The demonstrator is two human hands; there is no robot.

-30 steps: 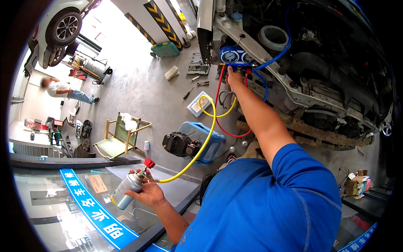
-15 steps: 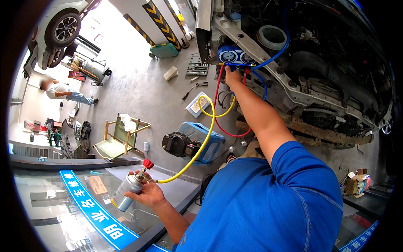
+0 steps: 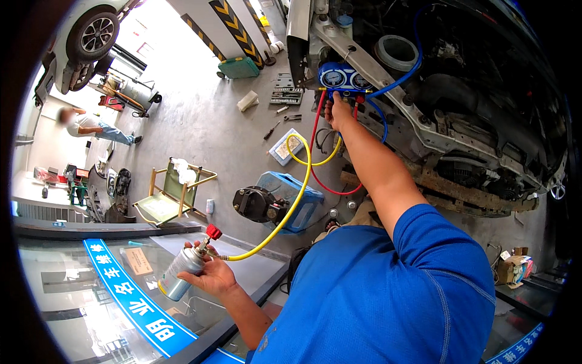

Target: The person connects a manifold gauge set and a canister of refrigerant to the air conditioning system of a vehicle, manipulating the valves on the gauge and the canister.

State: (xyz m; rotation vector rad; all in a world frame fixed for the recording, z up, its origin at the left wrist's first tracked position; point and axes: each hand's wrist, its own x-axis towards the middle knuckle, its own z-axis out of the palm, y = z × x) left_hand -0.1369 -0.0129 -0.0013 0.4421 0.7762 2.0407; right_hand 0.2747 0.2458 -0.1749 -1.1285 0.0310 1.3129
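Observation:
My left hand (image 3: 212,276) is closed around a small silver can (image 3: 182,273), which is tilted. On its top sits a tap valve with a red knob (image 3: 213,232). From this valve a yellow hose (image 3: 285,221) runs, looping up toward the blue manifold gauge set (image 3: 344,79) at the car's front. Stretched forward, my right hand (image 3: 339,113) has its fingers closed at the lower edge of that gauge set; the exact part under them is hidden. A red hose (image 3: 314,130) and a blue hose (image 3: 394,85) also join the gauge set.
The open engine bay (image 3: 473,103) fills the upper right. On the floor are a blue plastic stool (image 3: 303,209) beside a black part, a folding chair (image 3: 176,194), a parts box (image 3: 285,147) and a socket set (image 3: 286,91). A person (image 3: 91,126) stands far left.
My right hand has shifted slightly at the gauge set's lower edge, with its fingers more curled. The view has moved a little; the can stays in my left hand.

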